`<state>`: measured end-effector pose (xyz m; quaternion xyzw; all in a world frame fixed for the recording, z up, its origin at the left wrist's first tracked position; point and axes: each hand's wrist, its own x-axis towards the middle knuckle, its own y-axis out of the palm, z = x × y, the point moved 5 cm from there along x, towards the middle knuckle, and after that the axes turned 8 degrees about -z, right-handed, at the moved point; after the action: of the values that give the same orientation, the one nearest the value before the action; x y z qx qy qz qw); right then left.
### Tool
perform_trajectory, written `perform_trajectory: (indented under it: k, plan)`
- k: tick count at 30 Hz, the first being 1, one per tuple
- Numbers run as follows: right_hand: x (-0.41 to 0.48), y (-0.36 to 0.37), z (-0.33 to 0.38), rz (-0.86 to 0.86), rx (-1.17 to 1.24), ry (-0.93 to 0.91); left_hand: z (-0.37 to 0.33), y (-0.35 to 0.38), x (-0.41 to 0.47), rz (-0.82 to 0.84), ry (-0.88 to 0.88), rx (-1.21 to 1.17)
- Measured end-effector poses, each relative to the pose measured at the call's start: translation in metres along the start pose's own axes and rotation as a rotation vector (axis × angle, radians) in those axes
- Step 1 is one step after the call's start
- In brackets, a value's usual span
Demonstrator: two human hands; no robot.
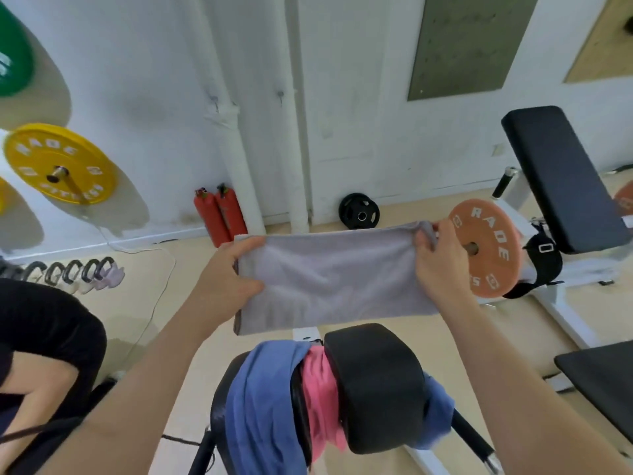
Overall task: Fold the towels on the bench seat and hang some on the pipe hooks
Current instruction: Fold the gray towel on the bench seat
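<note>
Nearest, against the left edge of the pad [373, 385]: pink towel [318, 395], with blue towel [260, 399] draped touching it on the left. Above, held in the air, clear of the pad: grey towel [332, 279], stretched between hands well apart, left hand [222, 286] gripping its left end, right hand [442, 265] pinching its top right corner. Farthest, on the wall pipe [236, 159]: hook [214, 99].

A grey towel [329, 275] hangs in the air at mid-frame, doubled over and stretched flat and wide, its short ends pinched in each hand's grip; at 6 o'clock a blue towel [260, 399] lies unfolded, draped over the black padded worktop [373, 389]; a pink towel [322, 399] is bunched at its 3 o'clock side, touching it; at 12 o'clock two small hooks [215, 99] stick out from white wall pipes [236, 149], bare.
</note>
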<state>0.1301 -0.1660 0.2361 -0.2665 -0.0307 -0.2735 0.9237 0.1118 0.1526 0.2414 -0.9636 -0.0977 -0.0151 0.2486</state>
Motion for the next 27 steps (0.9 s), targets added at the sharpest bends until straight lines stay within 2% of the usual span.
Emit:
perform_trajectory:
  k: [2,5,9,13,15,17,19,20,22,25,27]
  plan:
    - [-0.005,0.000,0.004,0.061,-0.033,-0.001,-0.002,-0.016,-0.003,0.041,-0.001,0.093]
    - [-0.018,0.008,0.006,0.162,0.057,0.118,-0.004,-0.035,-0.004,0.080,-0.045,0.109]
    - [-0.043,0.018,0.029,0.238,0.274,0.275,-0.002,-0.061,-0.004,0.024,-0.210,-0.239]
    - [-0.084,0.044,0.092,0.320,0.376,0.178,0.001,-0.102,-0.018,0.107,-0.257,-0.488]
    - [-0.117,0.068,0.131,0.434,0.412,0.089,0.006,-0.125,-0.029,0.194,-0.133,-0.442]
    - [-0.155,0.098,0.160,0.574,0.425,0.050,0.013,-0.150,-0.040,0.206,0.160,-0.137]
    - [-0.190,0.129,0.176,0.643,0.438,0.051,0.027,-0.174,-0.047,0.153,0.414,0.133]
    - [-0.204,0.143,0.182,0.626,0.421,0.052,0.037,-0.191,-0.049,0.114,0.467,0.190]
    - [-0.222,0.163,0.189,0.505,0.317,0.054,0.053,-0.228,-0.047,0.033,0.457,0.213]
    - [-0.237,0.171,0.195,0.279,0.071,-0.006,0.060,-0.274,-0.038,-0.023,0.443,0.150]
    - [-0.244,0.167,0.201,0.205,-0.022,-0.066,0.052,-0.298,-0.034,-0.025,0.463,0.040]
